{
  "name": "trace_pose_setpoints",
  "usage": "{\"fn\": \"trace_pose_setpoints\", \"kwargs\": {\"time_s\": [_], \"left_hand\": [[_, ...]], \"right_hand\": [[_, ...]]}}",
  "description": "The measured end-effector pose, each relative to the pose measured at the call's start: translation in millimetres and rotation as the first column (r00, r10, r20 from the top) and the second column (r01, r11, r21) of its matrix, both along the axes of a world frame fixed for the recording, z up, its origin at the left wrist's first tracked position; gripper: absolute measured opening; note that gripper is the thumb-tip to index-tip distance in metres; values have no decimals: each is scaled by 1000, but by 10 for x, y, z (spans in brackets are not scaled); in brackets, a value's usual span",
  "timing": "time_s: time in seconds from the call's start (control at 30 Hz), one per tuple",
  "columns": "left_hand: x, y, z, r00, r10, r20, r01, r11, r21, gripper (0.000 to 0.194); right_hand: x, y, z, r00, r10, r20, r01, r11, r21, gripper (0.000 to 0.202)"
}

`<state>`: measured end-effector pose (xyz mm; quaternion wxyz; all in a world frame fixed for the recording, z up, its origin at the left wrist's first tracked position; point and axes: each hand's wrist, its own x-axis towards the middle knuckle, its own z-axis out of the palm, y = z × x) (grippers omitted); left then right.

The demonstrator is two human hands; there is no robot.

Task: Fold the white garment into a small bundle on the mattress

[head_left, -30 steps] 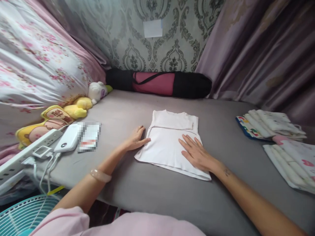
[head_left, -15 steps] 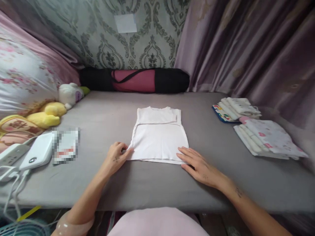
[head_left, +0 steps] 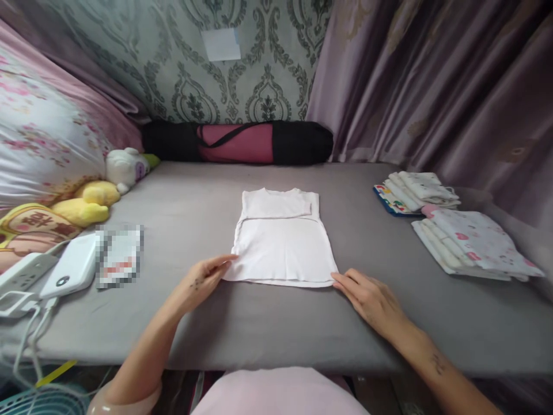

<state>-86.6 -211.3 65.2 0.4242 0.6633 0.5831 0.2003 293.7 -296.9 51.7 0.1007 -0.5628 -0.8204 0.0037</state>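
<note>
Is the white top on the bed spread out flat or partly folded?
Partly folded. The white top lies flat with its sleeves tucked across the chest, forming a narrow rectangle; left hand and right hand touch its bottom corners.

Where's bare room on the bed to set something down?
Free patches: the grey sheet between the white top and the folded piles; behind the top, up to the rolled mat; the front strip by the hands. The left edge is crowded: power bank, power strip, plush toys.
</note>
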Motion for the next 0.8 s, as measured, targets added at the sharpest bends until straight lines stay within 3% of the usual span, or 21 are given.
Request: {"fn": "trace_pose_setpoints", "kwargs": {"time_s": [0.17, 0.27, 0.37, 0.47, 0.7, 0.8], "left_hand": [[-120, -93, 55, 985, -163, -56, 167, 983, 81, 46], [-141, -105, 0, 969, -217, -119, 236, 956, 173, 46], [-117, -56, -96, 968, -165, -191, 217, 931, 294, 39], [-101, 4, -135, 968, -107, -225, 186, 911, 368, 29], [-211, 140, -7, 986, -130, -105, 162, 894, 417, 25], [-199, 280, 72, 992, -122, -18, 118, 896, 429, 27]], "right_hand": [[-50, -18, 23, 996, -20, -84, 16, 999, -47, 33], [-97, -16, 15, 991, -80, -107, 74, 996, -58, 34], [-116, 16, -18, 980, -137, -145, 130, 990, -59, 31], [-76, 62, -20, 971, -117, -209, 115, 993, -19, 27], [103, 180, 203, 959, 30, -282, -40, 999, -29, 24], [122, 290, 262, 939, 32, -342, -36, 999, -7, 21]]}}
